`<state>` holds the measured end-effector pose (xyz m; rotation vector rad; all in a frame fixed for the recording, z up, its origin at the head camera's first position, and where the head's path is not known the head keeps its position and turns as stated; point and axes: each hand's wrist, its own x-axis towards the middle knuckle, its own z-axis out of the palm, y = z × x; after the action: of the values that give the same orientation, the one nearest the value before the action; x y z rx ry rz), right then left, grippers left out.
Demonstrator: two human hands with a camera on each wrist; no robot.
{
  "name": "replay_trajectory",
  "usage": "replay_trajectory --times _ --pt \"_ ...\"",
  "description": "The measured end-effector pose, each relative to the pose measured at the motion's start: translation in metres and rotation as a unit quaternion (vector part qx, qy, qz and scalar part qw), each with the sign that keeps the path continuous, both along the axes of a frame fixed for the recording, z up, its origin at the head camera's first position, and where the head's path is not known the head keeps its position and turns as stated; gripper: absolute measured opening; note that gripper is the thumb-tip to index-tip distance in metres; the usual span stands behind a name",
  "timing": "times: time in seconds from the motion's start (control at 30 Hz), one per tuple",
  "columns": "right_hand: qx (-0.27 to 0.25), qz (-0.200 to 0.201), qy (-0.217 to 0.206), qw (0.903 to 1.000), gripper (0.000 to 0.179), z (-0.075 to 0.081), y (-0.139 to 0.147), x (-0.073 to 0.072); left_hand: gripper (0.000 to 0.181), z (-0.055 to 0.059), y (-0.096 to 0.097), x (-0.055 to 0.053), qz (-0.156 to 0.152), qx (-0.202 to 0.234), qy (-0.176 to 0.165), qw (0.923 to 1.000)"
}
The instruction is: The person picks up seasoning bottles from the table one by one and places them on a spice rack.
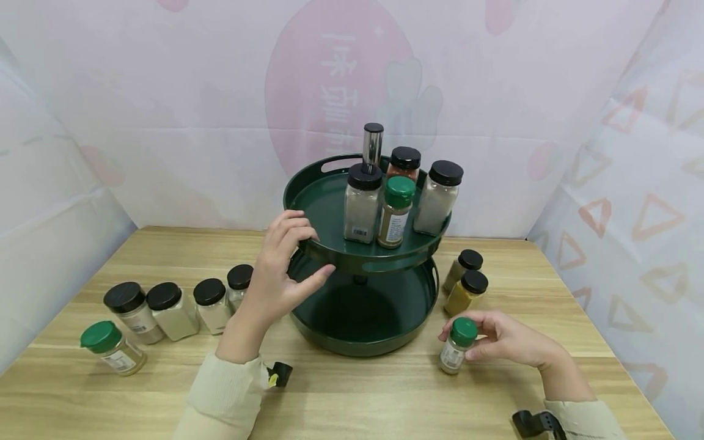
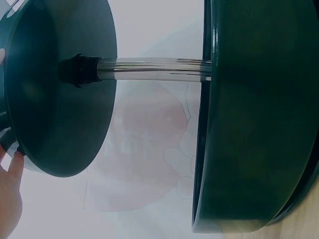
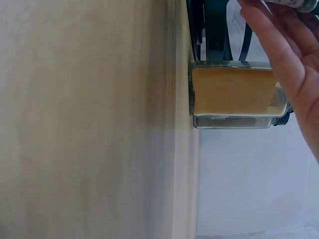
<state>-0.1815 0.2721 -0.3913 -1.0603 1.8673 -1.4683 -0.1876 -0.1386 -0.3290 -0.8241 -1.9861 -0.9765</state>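
Note:
A dark green two-tier round tray stand [image 1: 357, 348] has a metal post through its middle. At the left of its upper tray [image 1: 324, 205], my left hand [image 1: 277, 269] grips the rim, fingers over the edge and thumb below. In the left wrist view the thumb [image 2: 16, 167] is against that tray's edge. My right hand [image 1: 508, 339] holds a small green-capped spice jar [image 1: 452, 357] between thumb and fingers, right of the lower tray. The right wrist view shows only part of this jar [image 3: 294, 4]. On the upper tray stand black-capped jars [image 1: 360, 214] and one green-capped jar [image 1: 395, 226].
Behind the right hand stand a yellow-filled jar [image 1: 462, 299] and another black-capped jar [image 1: 455, 272]. Several black-capped jars [image 1: 176, 318] and a green-capped jar [image 1: 123, 357] are on the wooden table [image 1: 352, 403] at left. A pale cloth backdrop [image 1: 209, 177] closes the back and sides.

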Motion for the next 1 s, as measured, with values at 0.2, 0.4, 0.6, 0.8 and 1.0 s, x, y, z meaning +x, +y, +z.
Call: replay_trajectory --times 0.2,0.4,0.6,0.8,1.0 --pt "-0.013 -0.016 0.011 0.9997 0.041 0.003 -0.002 0.002 0.055 0.000 -0.001 0.000 -0.003 0.001 0.001 1.0000" --pt "-0.026 -0.023 0.015 0.9993 0.039 0.006 -0.005 0.002 0.055 0.000 0.000 0.000 -0.003 0.001 0.002 1.0000" --pt "-0.032 -0.042 0.023 0.9984 0.039 0.010 -0.005 0.003 0.055 0.000 0.000 0.000 -0.001 0.000 0.000 1.0000" --pt "-0.036 -0.056 0.029 0.9974 0.041 0.017 -0.006 0.005 0.056 0.000 0.000 0.000 -0.002 -0.002 -0.002 1.0000" --pt "-0.034 -0.065 0.027 0.9969 0.040 0.023 -0.008 0.005 0.055 0.000 0.000 0.000 -0.005 0.000 -0.002 1.0000"
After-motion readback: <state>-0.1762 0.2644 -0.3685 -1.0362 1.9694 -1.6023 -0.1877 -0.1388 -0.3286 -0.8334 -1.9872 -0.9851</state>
